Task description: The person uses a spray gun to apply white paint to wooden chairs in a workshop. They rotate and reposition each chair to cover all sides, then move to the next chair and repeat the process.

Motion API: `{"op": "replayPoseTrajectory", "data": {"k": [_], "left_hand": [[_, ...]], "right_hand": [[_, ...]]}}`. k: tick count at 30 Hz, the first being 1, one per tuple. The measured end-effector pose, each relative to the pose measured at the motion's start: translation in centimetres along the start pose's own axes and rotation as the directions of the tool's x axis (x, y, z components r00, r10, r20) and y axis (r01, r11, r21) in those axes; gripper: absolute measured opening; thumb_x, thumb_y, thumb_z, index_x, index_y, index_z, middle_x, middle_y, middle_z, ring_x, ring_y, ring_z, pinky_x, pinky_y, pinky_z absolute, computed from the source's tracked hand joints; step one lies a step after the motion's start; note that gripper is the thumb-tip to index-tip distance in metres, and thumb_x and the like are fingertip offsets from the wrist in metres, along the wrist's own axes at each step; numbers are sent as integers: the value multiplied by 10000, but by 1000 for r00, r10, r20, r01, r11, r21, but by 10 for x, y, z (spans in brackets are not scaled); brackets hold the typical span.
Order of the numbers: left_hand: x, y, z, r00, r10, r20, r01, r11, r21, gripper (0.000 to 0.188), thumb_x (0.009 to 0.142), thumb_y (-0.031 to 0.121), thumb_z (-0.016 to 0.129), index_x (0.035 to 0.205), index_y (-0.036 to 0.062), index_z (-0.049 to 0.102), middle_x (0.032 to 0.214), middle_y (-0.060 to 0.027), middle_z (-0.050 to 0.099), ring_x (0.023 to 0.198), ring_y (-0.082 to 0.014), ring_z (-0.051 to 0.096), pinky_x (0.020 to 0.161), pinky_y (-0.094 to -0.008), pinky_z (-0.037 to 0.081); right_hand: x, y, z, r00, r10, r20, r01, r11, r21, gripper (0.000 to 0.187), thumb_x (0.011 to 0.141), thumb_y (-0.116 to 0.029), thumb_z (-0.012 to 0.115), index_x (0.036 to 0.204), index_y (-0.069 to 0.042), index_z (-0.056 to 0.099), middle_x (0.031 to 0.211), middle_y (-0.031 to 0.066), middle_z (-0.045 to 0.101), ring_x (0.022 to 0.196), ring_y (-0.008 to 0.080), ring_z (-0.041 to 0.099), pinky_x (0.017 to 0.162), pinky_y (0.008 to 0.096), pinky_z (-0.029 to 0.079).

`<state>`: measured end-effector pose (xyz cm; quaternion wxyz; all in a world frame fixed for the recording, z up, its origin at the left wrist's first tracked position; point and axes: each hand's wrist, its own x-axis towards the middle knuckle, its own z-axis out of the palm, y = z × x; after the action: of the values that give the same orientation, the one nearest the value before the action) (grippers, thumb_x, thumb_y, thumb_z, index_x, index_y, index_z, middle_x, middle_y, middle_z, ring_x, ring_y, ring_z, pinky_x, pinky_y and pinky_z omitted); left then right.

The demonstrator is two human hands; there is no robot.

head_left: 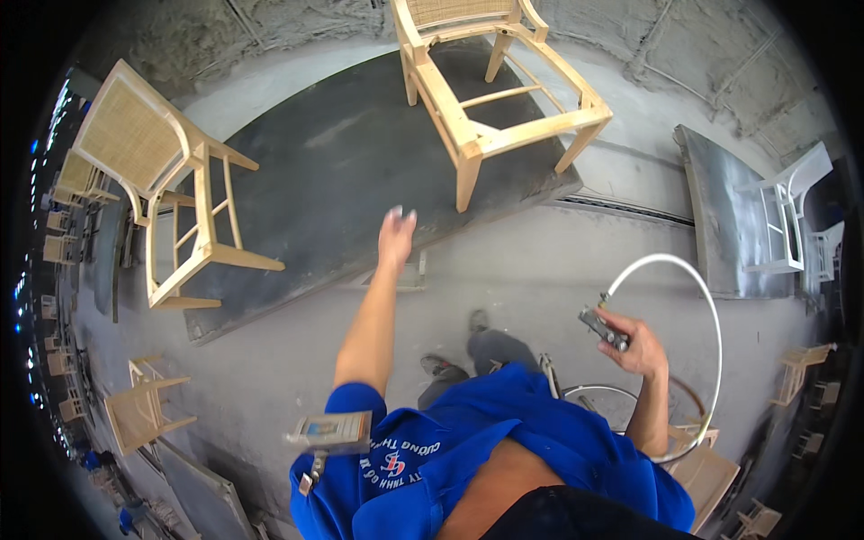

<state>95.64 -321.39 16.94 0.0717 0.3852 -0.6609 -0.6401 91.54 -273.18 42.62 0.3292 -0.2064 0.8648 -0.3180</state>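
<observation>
My right hand [641,349] is wrapped round a small metal spray gun [598,324], held out to the right of my body. A white hose [718,335] runs from the gun in a wide loop back toward my side. My left hand [395,241] reaches forward over the near edge of a dark tabletop [346,180]; its fingertips are slightly blurred, apart, with nothing visible in them. Beyond it, to the right, an unfinished wooden armchair frame [517,140] with an open seat stands on the tabletop. A second chair with a woven back [135,135] stands at its left end.
A dusty grey wall [702,54] rises behind the tabletop. Another dark panel [720,225] at the right carries a white chair [781,216]. More bare wooden chairs stand on the floor, including a pale chair [135,414] at the lower left.
</observation>
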Motion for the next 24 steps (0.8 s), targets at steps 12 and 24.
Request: {"op": "replayPoseTrajectory", "data": {"k": [12, 24], "left_hand": [[198, 158, 77, 954, -101, 281, 216, 882, -419, 288, 822, 81, 861, 1014, -41, 685, 829, -155, 713, 630, -238, 710, 524, -394, 608], [-29, 40, -78, 984, -180, 16, 145, 733, -665, 281, 877, 41, 763, 1140, -8, 673, 894, -142, 711, 682, -280, 720, 580, -398, 614]], "right_hand": [[-1, 5, -13, 960, 281, -10, -281, 960, 3, 638, 749, -33, 823, 1368, -97, 682, 1236, 196, 745, 1169, 273, 716, 1015, 372, 538], [31, 55, -38, 961, 109, 254, -154, 974, 166, 548, 931, 73, 696, 1464, 10, 587, 1109, 25, 698, 808, 60, 554, 662, 245, 458]]}}
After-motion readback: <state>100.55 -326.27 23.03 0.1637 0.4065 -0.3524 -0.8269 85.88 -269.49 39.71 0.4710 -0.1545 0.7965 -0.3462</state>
